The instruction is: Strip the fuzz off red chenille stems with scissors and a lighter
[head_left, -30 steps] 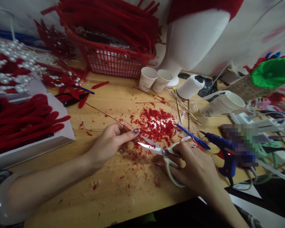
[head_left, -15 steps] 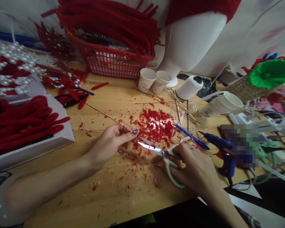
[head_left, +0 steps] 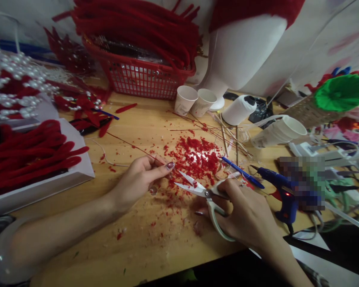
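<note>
While pinching the thin red wire between thumb and forefinger, left hand rests heel-down on the bench, likely for steadiness. Fingers pressed together on the wire right at its near end, so the free tip sticks out toward the blades. Rest of the wire trails back and left across the bench toward the loose red stems, lying flat, out of the cutting zone.

Right hand wrapped through the white loops of the scissors; fingers curled inside the handles, thumb on top. Blades parted in a narrow V, tips just beside the left forefinger nail, aimed at the wire end. Cannot tell whether the wire sits between the blades or just short of them.

Heap of red fuzz clippings directly beyond the blades, on the bench, with a thinner scatter running toward the near edge. Looks like the drop zone for offcuts, hence the hands parked next to it.

Blue glue gun lying right of the right hand, red lamp lit, nozzle pointing in toward the work: near, not touching. Blue pen between gun and clippings. Paper cups and red basket of red stems pushed to the far side, well apart. White tray of red stems at left.
</note>
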The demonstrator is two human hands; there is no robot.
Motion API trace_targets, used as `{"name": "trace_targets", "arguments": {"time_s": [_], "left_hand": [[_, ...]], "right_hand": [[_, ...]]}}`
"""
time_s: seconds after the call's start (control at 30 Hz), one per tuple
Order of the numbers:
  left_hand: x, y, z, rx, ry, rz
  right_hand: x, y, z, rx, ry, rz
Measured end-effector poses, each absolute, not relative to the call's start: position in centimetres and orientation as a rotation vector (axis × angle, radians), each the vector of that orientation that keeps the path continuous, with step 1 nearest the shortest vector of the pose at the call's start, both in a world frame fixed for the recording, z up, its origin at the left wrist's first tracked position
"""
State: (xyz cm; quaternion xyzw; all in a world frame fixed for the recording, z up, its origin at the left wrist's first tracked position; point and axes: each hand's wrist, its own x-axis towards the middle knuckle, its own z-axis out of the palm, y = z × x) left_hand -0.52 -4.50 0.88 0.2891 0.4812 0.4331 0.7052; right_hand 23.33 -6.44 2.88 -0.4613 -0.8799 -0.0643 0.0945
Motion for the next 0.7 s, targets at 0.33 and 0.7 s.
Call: {"name": "trace_targets", "arguments": {"time_s": [0.33,0.7], "left_hand": [[-0.62,-4.47,0.67,0.672,1.070,0.954],[-0.60,-4.52,0.89,0.669,1.073,0.957]], "right_hand": [[23.36,-6.41,2.67,-1.333,-2.602,-0.212],[23.16,-6.26,2.87,-1.329,-2.606,-0.207]]}}
